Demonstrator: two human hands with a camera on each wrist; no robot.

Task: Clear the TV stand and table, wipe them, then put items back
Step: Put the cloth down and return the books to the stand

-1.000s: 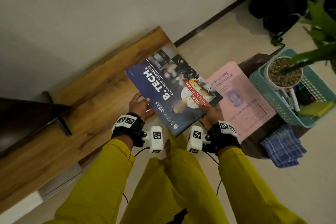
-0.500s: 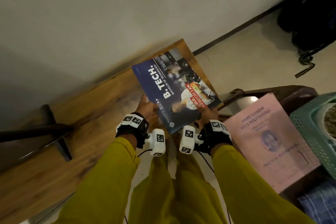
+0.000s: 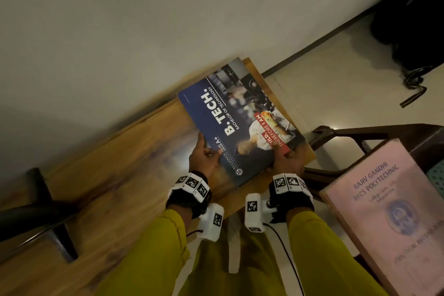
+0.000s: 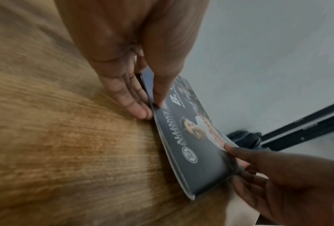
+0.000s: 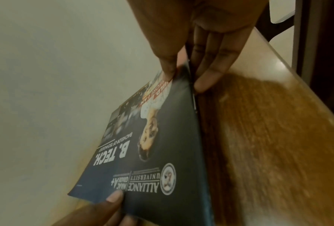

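A dark blue "B. TECH." magazine (image 3: 236, 125) hangs just over the right end of the wooden TV stand (image 3: 115, 175). My left hand (image 3: 204, 154) pinches its near left edge, thumb on the cover and fingers beneath. My right hand (image 3: 287, 158) pinches its near right corner the same way. In the left wrist view the magazine (image 4: 191, 146) tilts above the wood, with my left hand (image 4: 148, 105) at its edge. The right wrist view has my right hand (image 5: 183, 76) pinching the magazine (image 5: 158, 152) with its thumb on top.
A pink record book (image 3: 389, 211) lies on a dark brown table (image 3: 360, 134) at the right. The black TV foot (image 3: 55, 214) stands on the stand at the left. A dark bag (image 3: 413, 19) sits on the floor at the back right, by the wall.
Both hands have carried the magazine away from the table and over the right end of the TV stand, lower toward the wood. The basket and plant have left the view.
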